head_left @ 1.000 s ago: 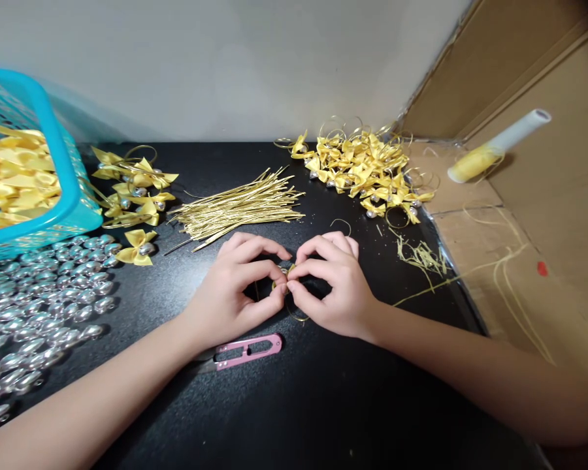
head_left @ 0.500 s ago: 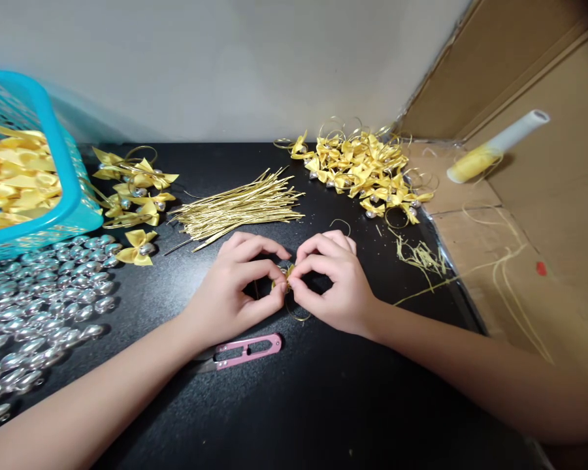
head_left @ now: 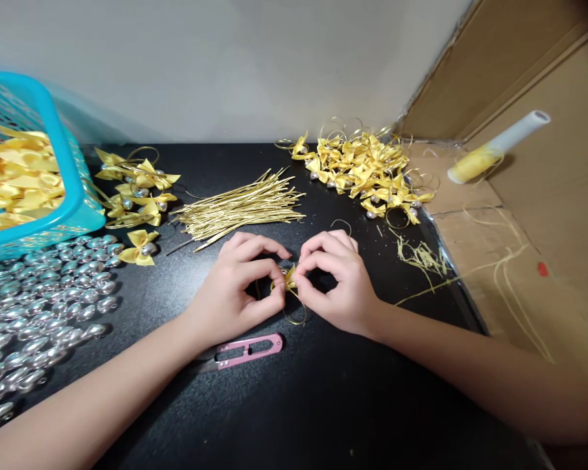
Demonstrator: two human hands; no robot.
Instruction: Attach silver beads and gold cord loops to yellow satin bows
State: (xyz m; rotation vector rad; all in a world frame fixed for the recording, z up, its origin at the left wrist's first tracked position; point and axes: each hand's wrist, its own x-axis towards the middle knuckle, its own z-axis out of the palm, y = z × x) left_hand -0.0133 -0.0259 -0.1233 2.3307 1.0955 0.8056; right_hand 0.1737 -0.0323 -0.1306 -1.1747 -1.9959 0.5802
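Head view: left hand [head_left: 242,284] and right hand [head_left: 337,281] pinch a yellow bow [head_left: 290,277] near pink snips [head_left: 259,344].

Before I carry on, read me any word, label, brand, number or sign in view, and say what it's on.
No readable text anywhere in view.
Bow between the hands: no lettering visible.
Pink snips: no lettering visible on the handle.
Blue basket and white-and-yellow tube: none visible.
Red spot on the cardboard: too small and blurred to tell whether it is a printed sign.
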